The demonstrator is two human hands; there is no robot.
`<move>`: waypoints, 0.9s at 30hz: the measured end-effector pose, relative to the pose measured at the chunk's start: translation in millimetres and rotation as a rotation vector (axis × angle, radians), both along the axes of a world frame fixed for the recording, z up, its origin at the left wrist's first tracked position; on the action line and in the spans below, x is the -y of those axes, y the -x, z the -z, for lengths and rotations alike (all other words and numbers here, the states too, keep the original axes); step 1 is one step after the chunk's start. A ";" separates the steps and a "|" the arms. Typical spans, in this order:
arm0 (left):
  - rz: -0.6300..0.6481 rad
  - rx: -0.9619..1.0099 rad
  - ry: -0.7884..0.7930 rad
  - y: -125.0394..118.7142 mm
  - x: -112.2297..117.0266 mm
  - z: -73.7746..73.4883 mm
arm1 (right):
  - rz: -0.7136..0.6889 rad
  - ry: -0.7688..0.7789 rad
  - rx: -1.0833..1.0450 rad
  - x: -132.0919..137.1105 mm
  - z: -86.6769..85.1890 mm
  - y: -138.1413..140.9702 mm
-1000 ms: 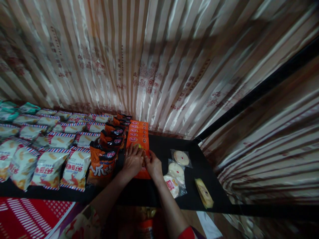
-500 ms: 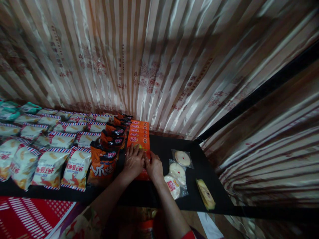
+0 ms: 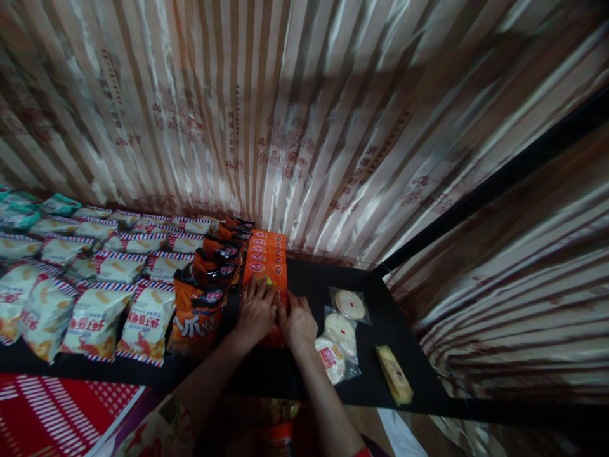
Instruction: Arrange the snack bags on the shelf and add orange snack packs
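A row of overlapping flat orange packets [image 3: 267, 254] lies on the black shelf, with their printed tops fanned toward the curtain. My left hand [image 3: 257, 309] rests flat on the front packet, its fingers stretched out over the print. At the right edge of that same packet, my right hand [image 3: 298, 320] has its fingers bent round the side, and its thumb comes close to my left hand. Both hands hide much of the front packet. Just left of them stands a file of orange and black snack bags [image 3: 197, 311].
White and blue snack bags [image 3: 98, 317] fill the left side in rows, with green bags [image 3: 59, 204] behind. Round white crackers in clear wrappers [image 3: 340, 330] and a yellow wrapped item [image 3: 394, 374] lie to the right. A striped curtain [image 3: 285, 114] hangs behind; a dark bar [image 3: 495, 171] slants at right.
The view has shifted very slightly. Both hands stay in the same place on the front orange packet, and the goods around them have not moved.
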State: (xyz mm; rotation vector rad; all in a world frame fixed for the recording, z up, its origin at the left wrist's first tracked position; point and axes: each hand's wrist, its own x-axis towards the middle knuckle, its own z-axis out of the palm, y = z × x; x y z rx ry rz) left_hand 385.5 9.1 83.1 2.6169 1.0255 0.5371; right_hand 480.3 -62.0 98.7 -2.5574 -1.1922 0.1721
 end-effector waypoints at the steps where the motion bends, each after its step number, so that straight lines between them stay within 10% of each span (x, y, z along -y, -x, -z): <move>1: 0.002 -0.001 0.000 0.1 0.1 -0.4 | -0.009 -0.031 0.034 -0.6 2.2 -0.6; 12: -0.001 -0.022 0.024 -0.9 0.5 -3.2 | -0.281 -0.255 0.153 -31.7 36.2 -28.4; 27: 0.019 -0.014 0.033 1.1 0.5 -0.9 | -0.219 -0.244 0.020 -38.6 35.9 -28.0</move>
